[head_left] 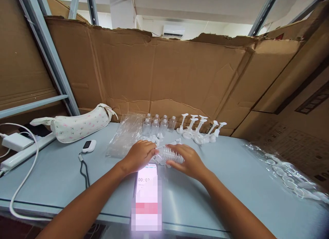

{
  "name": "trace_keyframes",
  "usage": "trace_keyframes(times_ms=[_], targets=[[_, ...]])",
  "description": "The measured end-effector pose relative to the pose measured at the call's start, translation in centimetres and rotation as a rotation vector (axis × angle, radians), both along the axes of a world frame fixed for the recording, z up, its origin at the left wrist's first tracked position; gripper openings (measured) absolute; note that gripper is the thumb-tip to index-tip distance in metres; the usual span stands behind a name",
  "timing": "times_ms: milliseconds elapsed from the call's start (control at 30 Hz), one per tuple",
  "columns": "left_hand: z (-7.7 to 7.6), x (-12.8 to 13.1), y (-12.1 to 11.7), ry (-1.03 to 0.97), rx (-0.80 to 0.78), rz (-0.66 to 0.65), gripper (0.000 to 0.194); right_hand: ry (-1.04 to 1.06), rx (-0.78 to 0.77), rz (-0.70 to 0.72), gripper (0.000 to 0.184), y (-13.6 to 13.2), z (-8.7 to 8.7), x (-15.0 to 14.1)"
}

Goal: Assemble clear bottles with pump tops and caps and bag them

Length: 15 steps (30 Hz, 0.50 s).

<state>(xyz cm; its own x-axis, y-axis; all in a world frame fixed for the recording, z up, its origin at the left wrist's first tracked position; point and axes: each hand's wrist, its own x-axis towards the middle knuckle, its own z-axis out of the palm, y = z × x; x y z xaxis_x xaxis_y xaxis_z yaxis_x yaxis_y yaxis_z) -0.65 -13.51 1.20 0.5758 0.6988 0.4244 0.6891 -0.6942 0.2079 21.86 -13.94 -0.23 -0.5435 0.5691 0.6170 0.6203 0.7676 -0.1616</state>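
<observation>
A clear ribbed plastic bottle lies on its side between my hands, its narrower end pointing left. My right hand grips it, thumb below and fingers over the top. At the bottle's left end is my left hand, fingers curled and thumb tip close to the bottle; anything inside them is hidden. Small white plastic pieces lie in a pile behind and under the hands. Several clear bottles stand upright at the back. To their right, white pump heads stand in a cluster.
A phone showing a timer lies in front of my hands. Clear plastic bags lie left of the bottles. Further left are a floral pouch, a small white device and a power strip. Bagged white parts lie right. Cardboard walls the back.
</observation>
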Motion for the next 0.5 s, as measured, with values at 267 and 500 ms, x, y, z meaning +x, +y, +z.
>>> trace_keyframes(times_ms=[267, 500], targets=[[-1.1, 0.3, -0.1, -0.073, 0.177, -0.007, 0.025, -0.044, 0.241, -0.072, 0.039, 0.1, 0.0, 0.1], [-1.5, 0.0, 0.4, 0.014, 0.343, -0.068, 0.015, 0.044, -0.22, -0.103, 0.035, -0.4, 0.1, 0.0]])
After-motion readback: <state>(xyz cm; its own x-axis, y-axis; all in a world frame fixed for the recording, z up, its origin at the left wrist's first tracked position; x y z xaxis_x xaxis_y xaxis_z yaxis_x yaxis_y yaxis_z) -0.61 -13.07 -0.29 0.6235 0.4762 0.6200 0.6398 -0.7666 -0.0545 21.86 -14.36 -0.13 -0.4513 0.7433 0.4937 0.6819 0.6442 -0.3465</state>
